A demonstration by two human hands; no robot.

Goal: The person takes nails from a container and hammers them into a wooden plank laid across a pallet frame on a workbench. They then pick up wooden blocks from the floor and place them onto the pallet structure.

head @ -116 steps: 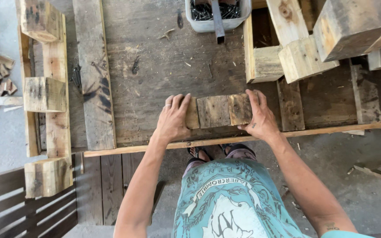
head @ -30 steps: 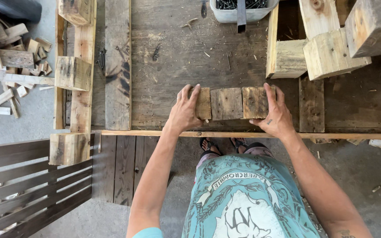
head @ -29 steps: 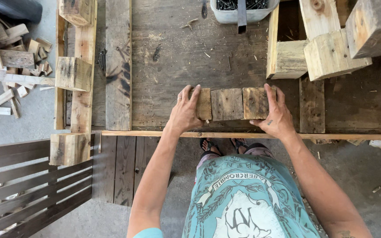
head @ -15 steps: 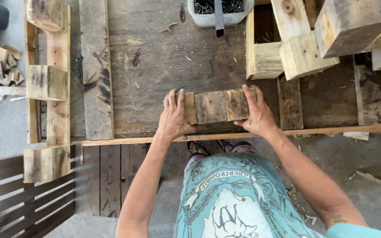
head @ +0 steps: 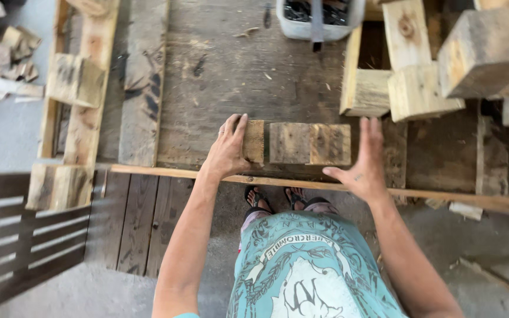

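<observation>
Fingers, left hand (head: 226,154): pressed together and flat, resting against the left end of the row of wood blocks (head: 301,143), covering part of the short end block.
Fingers, right hand (head: 365,162): extended and close together, thumb spread toward the person; whether they touch the right end of the row or sit just beside it I cannot tell.
Neither hand: grips anything; both lie open.
Far left: loose wood scraps (head: 1,53) on the floor, then a pallet frame (head: 72,118) with a block (head: 75,79) on it, along the tabletop's left edge.
Where the row lies: near the tabletop's (head: 225,70) front edge, between the two hands, just behind a thin wooden strip (head: 301,185) running along that edge.
Long axis: left to right, parallel to the front edge; the left hand is on it.
Look: weathered, grey-brown, dark streaks, a narrow gap after the leftmost piece.
Back edge: white tub (head: 319,17) of dark hardware.
Right: stacked pale wood blocks (head: 425,88).
</observation>
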